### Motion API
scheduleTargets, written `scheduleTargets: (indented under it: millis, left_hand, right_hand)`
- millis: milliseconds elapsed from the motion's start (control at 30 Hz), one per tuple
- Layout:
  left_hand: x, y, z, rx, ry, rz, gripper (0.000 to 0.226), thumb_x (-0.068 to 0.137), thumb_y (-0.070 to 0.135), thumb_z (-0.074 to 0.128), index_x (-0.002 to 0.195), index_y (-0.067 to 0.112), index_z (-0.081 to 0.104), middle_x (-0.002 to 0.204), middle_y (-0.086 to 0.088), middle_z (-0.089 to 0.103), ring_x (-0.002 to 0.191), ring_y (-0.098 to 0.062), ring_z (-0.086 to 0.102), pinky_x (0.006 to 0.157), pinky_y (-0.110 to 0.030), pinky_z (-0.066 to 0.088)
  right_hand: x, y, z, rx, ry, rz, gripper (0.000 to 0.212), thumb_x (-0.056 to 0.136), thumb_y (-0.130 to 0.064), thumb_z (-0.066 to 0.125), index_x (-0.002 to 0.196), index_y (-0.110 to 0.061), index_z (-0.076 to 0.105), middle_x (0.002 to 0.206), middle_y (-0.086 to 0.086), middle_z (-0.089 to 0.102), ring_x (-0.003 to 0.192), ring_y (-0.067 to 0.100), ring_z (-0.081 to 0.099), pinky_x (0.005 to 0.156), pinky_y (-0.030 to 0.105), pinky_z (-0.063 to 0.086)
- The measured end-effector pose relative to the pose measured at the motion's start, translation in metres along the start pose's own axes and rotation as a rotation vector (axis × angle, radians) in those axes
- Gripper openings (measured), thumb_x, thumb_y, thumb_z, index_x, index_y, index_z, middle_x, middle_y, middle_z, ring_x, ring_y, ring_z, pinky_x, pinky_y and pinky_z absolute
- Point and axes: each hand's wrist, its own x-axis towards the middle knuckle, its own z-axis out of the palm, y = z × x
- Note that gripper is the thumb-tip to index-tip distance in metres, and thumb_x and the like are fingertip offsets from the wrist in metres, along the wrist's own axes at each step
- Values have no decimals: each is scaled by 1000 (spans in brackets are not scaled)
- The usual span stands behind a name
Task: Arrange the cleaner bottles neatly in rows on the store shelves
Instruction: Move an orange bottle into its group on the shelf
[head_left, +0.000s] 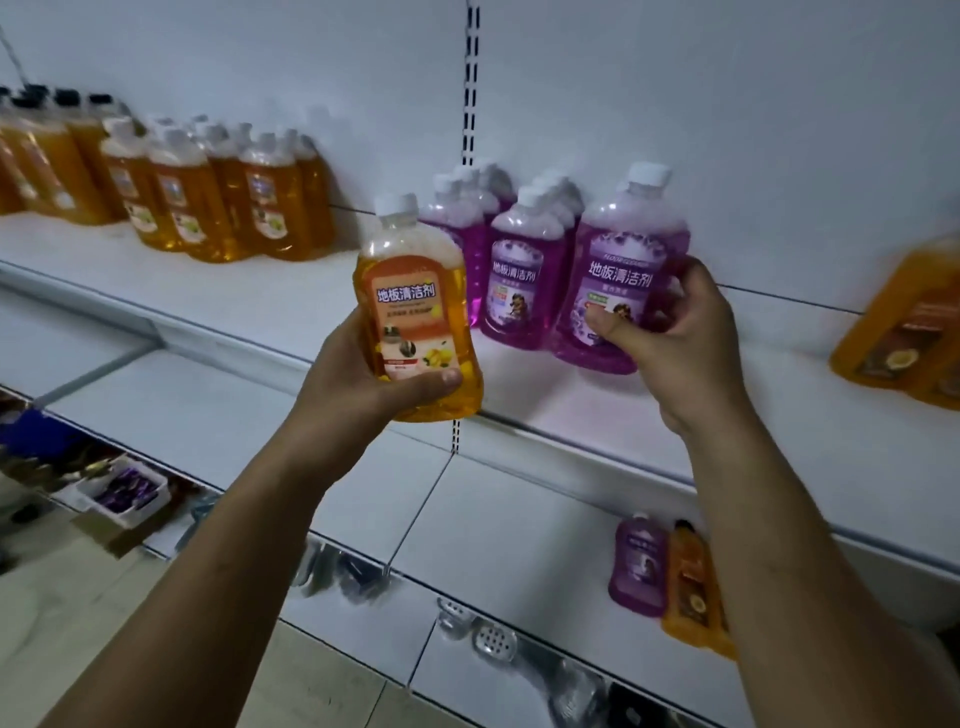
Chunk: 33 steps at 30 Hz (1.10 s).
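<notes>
The left hand (353, 384) has its fingers and thumb curled round an orange floor cleaner bottle (415, 306), held upright in front of the white shelf (260, 296). The right hand (675, 332) grips a purple floor cleaner bottle (618, 270) on that shelf, just beside the purple rows (514, 270). The orange rows (223, 197) stand further left.

White basket (120, 512) of purple packets (130, 491); clear perforated dishes (493, 642).

A white-capped orange bottle (418, 312) is held upright before the shelf (260, 296), a purple bottle (621, 270) gripped beside purple rows (511, 260).
</notes>
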Motion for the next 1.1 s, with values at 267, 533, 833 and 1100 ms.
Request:
scheduleTargets:
  millis: [267,533,833,1100]
  left_hand:
    - [37,-14,7,45,-68,-19,70,67,34,88,131,32,60,115,14,77,107,-11,75,83,-27,64]
    - [54,-25,-2,3,-105,-52,67,63,32,87,125,32,62,111,15,78,105,-10,76,77,-22,63]
    - [58,-24,-12,48,-127,-46,66,62,37,86,123,37,59,107,27,75,102,1,73,68,-13,59]
    - [49,-18,-34,61,-39,-7,78,64,38,87,134,39,52,116,25,73,107,-1,72,72,-18,60]
  right_hand:
    - [26,39,8,-134,71,-34,73,72,-15,95,129,-34,53,112,-14,69,99,3,69,83,36,63]
    - [32,46,12,-167,94,-49,78,79,-13,91,143,-29,50,120,-19,63,108,5,66,83,29,62]
    - [25,47,11,-188,64,-30,86,82,-14,88,153,-34,42,125,-21,59,101,-12,63,72,10,55]
    - [-1,10,16,-419,241,-396,59,87,-25,83,136,-11,54,131,8,58,116,15,58,101,18,48]
